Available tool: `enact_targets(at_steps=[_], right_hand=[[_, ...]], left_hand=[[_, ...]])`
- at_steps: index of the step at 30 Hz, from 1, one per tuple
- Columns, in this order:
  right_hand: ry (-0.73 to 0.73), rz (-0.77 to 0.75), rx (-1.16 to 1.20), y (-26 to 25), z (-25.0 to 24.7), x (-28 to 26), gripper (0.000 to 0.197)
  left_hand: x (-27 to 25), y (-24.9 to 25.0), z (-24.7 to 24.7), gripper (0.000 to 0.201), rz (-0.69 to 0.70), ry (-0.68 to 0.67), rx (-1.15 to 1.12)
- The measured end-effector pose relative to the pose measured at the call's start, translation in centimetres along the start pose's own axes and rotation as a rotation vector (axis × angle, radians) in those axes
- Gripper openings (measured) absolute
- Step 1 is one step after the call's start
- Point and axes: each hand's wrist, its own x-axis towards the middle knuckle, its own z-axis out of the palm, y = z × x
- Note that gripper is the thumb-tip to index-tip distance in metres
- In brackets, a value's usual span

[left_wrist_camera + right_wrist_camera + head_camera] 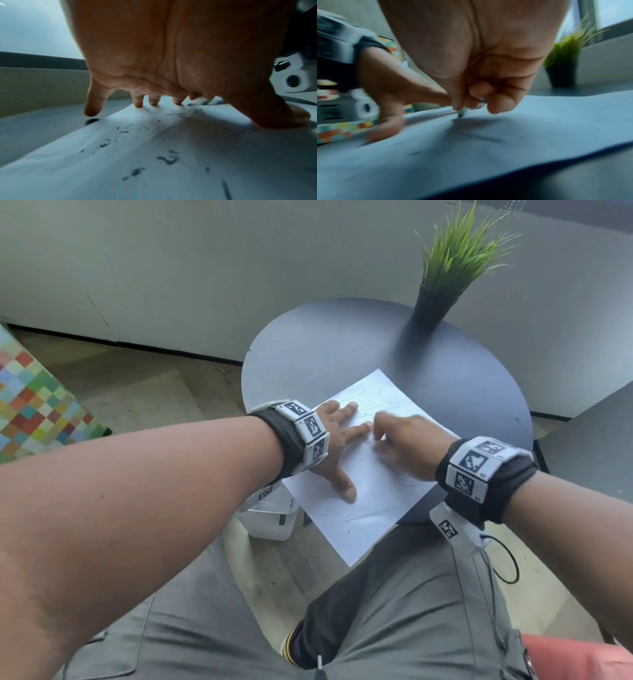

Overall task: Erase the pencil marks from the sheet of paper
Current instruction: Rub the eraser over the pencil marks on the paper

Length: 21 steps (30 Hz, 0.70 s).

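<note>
A white sheet of paper (363, 491) lies on a round dark table (342, 344), its near corner hanging over the edge. Faint pencil lines (370, 400) show at its far end. My left hand (337, 440) lies flat on the sheet with fingers spread, pressing it down; its fingertips (139, 104) touch the paper. Dark eraser crumbs (168, 159) are scattered on the sheet (154, 148). My right hand (400, 436), blurred, pinches a small whitish eraser (464, 110) whose dark tip touches the paper (539, 121) just right of the left fingers.
A dark pot with green grass-like plant (445, 275) stands at the table's far right. A white box (270, 518) sits on the floor below the table's near-left edge. A multicoloured checkered block (37, 402) is at the left. My grey-trousered legs (394, 611) are under the sheet's near corner.
</note>
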Motion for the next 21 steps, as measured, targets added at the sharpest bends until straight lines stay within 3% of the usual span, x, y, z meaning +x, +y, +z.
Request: enact_targets(at_steps=[3, 7, 9, 11, 12, 16, 17, 21], right_hand=[[-0.167, -0.223, 0.016, -2.5, 0.4, -1.5, 0.016], [0.032, 0.034, 0.025, -0.3, -0.3, 0.1, 0.015], [0.01, -0.029, 0.0, -1.0, 0.2, -0.4, 0.013], [-0.112, -0.18, 0.002, -2.2, 0.8, -1.6, 0.014], [-0.148, -0.186, 0.014, -2.1, 0.7, -2.1, 0.016], [0.008, 0.154, 0.049, 0.8, -0.2, -1.5, 0.016], [0.014, 0.168, 0.027, 0.5, 0.0, -1.7, 0.018], [-0.102, -0.069, 0.074, -1.4, 1.4, -3.1, 0.022]], left_hand=[[-0.2, 0.0, -0.1, 0.129, 0.006, -0.009, -0.028], [-0.4, 0.5, 0.0, 0.126, -0.012, 0.01, -0.014], [-0.6, 0.6, 0.1, 0.126, -0.021, 0.013, -0.016], [-0.6, 0.6, 0.2, 0.127, -0.029, 0.009, -0.038], [-0.5, 0.8, 0.2, 0.126, -0.035, 0.009, -0.046], [-0.2, 1.7, 0.3, 0.116, -0.061, 0.019, -0.051], [-0.1, 1.8, 0.2, 0.115, -0.062, 0.021, -0.058], [0.4, 1.8, 0.3, 0.118, -0.075, 0.022, -0.075]])
